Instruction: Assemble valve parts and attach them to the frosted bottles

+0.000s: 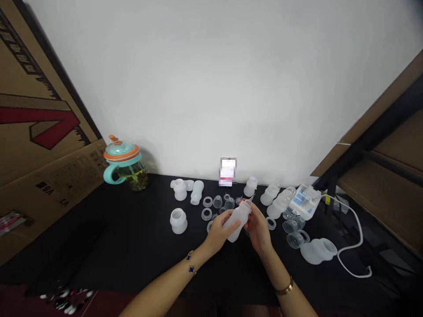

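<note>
I hold a white translucent bottle (238,219) tilted above the black table (132,246). My left hand (218,234) is wrapped round its lower body. My right hand (258,228) grips the upper end near the neck, fingers closed on it. Right behind the bottle lie clear rings and small clear caps (211,203). More white bottle bodies (179,220) stand to the left and others (276,200) to the right.
A teal-and-orange lidded cup (124,165) stands at the back left beside cardboard boxes (39,132). A white pump unit (306,200) with a white tube (355,246) lies at the right. A larger white piece (317,251) lies near the table's right edge.
</note>
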### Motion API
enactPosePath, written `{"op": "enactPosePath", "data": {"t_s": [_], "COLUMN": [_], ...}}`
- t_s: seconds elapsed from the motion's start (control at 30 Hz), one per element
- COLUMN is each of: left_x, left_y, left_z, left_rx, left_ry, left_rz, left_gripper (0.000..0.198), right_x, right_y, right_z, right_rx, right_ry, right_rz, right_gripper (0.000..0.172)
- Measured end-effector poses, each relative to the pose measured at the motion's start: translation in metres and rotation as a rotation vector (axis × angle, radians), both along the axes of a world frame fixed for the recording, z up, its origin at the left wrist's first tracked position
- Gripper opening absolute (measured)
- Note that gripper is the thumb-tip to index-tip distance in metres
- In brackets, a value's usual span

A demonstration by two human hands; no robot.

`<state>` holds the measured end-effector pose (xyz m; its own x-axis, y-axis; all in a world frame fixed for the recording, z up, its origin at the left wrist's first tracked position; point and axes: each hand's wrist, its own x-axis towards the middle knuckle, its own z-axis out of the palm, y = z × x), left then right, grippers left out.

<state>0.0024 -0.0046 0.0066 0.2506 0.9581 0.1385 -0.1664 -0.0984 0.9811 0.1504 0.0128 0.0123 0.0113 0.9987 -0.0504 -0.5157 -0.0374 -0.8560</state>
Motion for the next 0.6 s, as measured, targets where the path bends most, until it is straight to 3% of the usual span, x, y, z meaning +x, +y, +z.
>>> {"op": "enactPosePath", "data": {"t_s": [0.6], "left_x": [0.0012], "left_y": [0.0016], "left_z": [0.0001], "left_rx": [-0.044], "left_ry": [-0.072], "left_rz": [0.008], "left_gripper": [0.038], "right_x": [-0.0005], "right_y": [-0.0011], "right_z": [0.0036], "right_rx": [0.002], "right_ry": [0.014], "right_rz": [0.029], "right_gripper": [0.035]}}
